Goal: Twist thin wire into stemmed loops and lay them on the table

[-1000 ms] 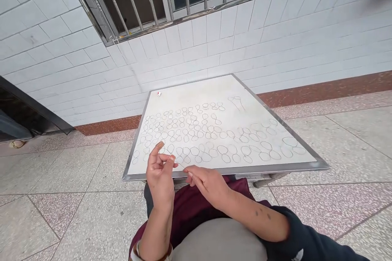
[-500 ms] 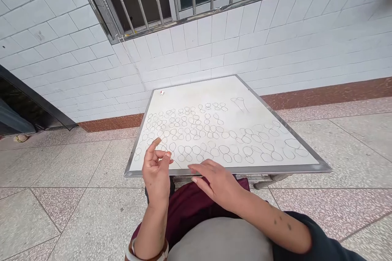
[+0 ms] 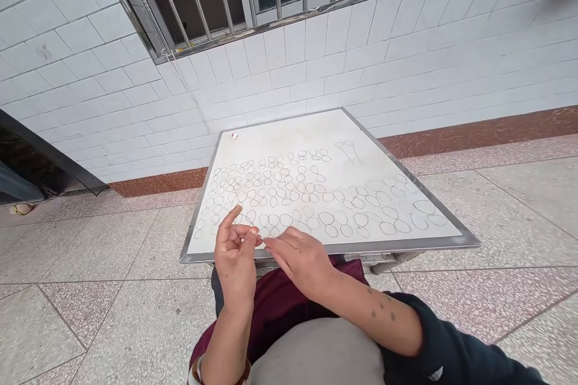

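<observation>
Thin strand (image 3: pixel 262 239): showing only as a short bit between my two hands, just above the near edge of the white board; the rest is too fine to follow. Left hand (image 3: pixel 235 258): pinching the strand between thumb and a finger pressed together, another finger extending up and away. Right hand (image 3: pixel 300 261): meeting it from the other side, fingers lying close together with thumb beneath, tips near the left thumb; cannot tell whether they are gripping the strand. Beyond the hands: thin dark loops (image 3: pixel 328 224) are lying in rows across the white board (image 3: pixel 289 132), many in touching pairs. A small red-and-white item (image 3: pixel 234 136) is sitting near the far left corner. Maroon cloth (image 3: pixel 282 298) is hanging below the near edge; a tiled wall (image 3: pixel 253 84) is standing behind
</observation>
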`<state>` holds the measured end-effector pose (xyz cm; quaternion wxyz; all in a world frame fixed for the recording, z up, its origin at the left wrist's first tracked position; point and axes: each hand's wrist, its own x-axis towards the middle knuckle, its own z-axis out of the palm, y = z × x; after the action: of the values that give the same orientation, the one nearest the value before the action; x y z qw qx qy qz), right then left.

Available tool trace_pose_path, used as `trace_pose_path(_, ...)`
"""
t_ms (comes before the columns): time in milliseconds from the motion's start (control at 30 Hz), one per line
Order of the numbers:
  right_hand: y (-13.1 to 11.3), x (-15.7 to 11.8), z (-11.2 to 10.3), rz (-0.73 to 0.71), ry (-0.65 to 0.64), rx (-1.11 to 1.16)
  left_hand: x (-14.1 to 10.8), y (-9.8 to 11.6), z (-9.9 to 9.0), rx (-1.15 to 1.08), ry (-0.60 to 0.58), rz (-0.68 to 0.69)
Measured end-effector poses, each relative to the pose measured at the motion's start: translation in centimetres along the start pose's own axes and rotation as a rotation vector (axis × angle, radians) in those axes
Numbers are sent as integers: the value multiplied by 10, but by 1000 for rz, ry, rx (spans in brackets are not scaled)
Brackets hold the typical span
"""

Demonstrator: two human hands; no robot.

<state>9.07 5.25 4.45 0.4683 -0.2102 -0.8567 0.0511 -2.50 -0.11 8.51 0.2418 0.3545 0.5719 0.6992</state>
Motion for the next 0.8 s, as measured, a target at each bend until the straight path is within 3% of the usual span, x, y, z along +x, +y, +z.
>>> trace_pose_path(200,2,-1,0,-59,32,-44,-1,-2,4,-52,5,-11)
trace_pose_path(533,16,-15,-11,24,4,62,10,-9,7,-112,32,15)
trace_pose_path(700,31,-23,-11,170,5,157,17,-13,16,51,-132,-36)
trace_pose_path(800,50,-26,-14,328,5,193,19,-26,20,123,-149,-85)
